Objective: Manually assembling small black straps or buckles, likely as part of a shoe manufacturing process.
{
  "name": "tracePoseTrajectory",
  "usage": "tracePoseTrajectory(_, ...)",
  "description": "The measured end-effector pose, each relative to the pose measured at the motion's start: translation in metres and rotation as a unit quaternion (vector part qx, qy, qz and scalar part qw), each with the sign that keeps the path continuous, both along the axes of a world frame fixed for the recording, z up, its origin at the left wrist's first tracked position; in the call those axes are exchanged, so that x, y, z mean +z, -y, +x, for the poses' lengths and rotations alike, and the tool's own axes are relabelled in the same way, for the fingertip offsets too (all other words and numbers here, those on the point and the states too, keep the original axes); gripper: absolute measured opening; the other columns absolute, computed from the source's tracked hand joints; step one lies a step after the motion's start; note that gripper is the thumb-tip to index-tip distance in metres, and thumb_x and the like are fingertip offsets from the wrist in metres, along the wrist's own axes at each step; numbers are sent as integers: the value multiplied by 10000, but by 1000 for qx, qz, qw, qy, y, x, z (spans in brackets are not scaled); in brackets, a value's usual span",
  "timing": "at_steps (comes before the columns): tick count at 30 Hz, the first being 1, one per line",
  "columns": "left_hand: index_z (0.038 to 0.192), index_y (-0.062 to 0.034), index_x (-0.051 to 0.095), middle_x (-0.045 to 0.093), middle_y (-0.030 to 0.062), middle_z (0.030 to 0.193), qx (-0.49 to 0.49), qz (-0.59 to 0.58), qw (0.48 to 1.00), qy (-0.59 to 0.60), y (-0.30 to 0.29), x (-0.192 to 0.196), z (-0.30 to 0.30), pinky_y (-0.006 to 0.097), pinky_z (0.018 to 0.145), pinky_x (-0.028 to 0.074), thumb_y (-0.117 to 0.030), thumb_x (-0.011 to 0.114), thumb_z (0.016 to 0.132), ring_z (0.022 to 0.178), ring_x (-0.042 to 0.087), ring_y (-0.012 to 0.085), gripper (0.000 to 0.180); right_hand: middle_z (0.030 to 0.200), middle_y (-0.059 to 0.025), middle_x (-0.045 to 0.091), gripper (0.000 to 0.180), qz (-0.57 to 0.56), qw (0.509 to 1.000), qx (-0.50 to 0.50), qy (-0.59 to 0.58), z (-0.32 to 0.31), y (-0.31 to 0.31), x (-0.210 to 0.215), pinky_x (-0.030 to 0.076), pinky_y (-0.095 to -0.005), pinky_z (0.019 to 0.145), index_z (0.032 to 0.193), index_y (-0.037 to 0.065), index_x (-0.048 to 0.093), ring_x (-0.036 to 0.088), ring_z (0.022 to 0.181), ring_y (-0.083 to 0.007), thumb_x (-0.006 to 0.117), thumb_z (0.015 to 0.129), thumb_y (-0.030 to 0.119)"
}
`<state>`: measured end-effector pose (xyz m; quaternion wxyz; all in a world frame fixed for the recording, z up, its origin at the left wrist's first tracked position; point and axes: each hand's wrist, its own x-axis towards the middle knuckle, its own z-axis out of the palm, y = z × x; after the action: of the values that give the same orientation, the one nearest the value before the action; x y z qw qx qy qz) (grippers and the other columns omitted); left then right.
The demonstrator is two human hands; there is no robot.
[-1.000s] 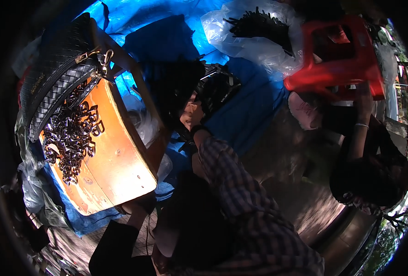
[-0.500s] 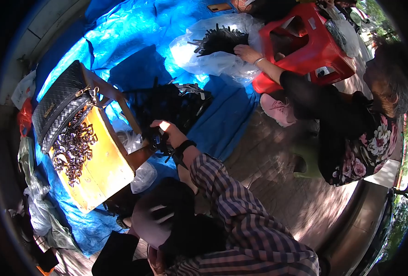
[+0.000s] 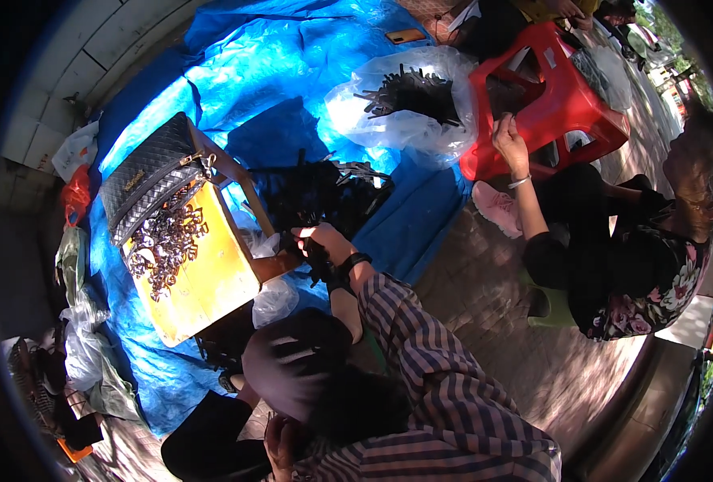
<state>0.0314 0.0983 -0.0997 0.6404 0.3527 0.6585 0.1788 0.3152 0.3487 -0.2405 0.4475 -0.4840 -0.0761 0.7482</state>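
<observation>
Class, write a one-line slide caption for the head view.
Right hand in a striped sleeve grips black straps beside a yellow board of metal buckles on a blue tarp.

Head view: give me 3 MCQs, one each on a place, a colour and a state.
1. Where does the heap of small dark metal pieces lie?
A. on the yellow board
B. on the plastic stool
C. in the clear plastic bag

2. What colour is the plastic stool?
A. green
B. red
C. white

3. What is the hand in the striped sleeve doing?
A. lying flat and open on the tarp
B. resting on the stool
C. closed around a bunch of black strips

Answers:
1 A: the metal pieces sit on the yellow board, next to a black quilted bag.
2 B: the stool is red.
3 C: the hand has its fingers curled round the black strips, above the blue tarp.
</observation>
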Motion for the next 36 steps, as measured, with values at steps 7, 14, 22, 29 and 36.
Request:
tracePoseTrajectory(7, 1190, 16, 521, 614, 79, 1063, -26, 1, 999, -46, 22, 10, -34, 258, 794, 451, -198, 523, 896, 903, 567, 136, 364, 559, -9, 545, 209, 12, 992, -9, 122, 6, 5, -17, 398, -266, 449, 667, 65, 599, 510, 462, -101, 679, 806, 200)
tracePoseTrajectory(14, 1208, -3, 513, 646, 95, 979, 9, 59, 998, 3, 27, 16, -24, 267, 707, 482, -165, 514, 903, 828, 602, 147, 345, 784, 6, 634, 222, 124, 992, -16, 10, 11, 30, 22, 477, -236, 622, 891, 76, 672, 583, 654, -79, 674, 816, 285)
tracePoseTrajectory(22, 1216, 2, 504, 650, 139, 1034, 3, 74, 994, 84, 28, 15, -20, 283, 767, 506, -92, 478, 920, 893, 622, 193, 312, 696, -37, 610, 288, 167, 982, -67, -62, 29, 24, 19, 472, -263, 476, 1047, 14, 643, 582, 537, -167, 612, 872, 240)
tracePoseTrajectory(29, 1177, 21, 536, 645, 107, 975, -2, 139, 989, 54, 34, 30, -15, 261, 789, 475, -120, 503, 900, 850, 595, 148, 313, 671, -22, 564, 165, 168, 973, -159, 22, 37, 22, 146, 434, -259, 442, 808, 92, 560, 553, 536, -117, 706, 810, 168)
tracePoseTrajectory(36, 1170, 8, 544, 635, 94, 975, -14, 172, 982, 72, 41, 58, 1, 269, 808, 475, -142, 527, 894, 871, 597, 161, 314, 689, -24, 601, 115, 239, 962, -133, -6, 28, 37, 232, 437, -253, 456, 837, 81, 609, 557, 546, -113, 683, 832, 169)
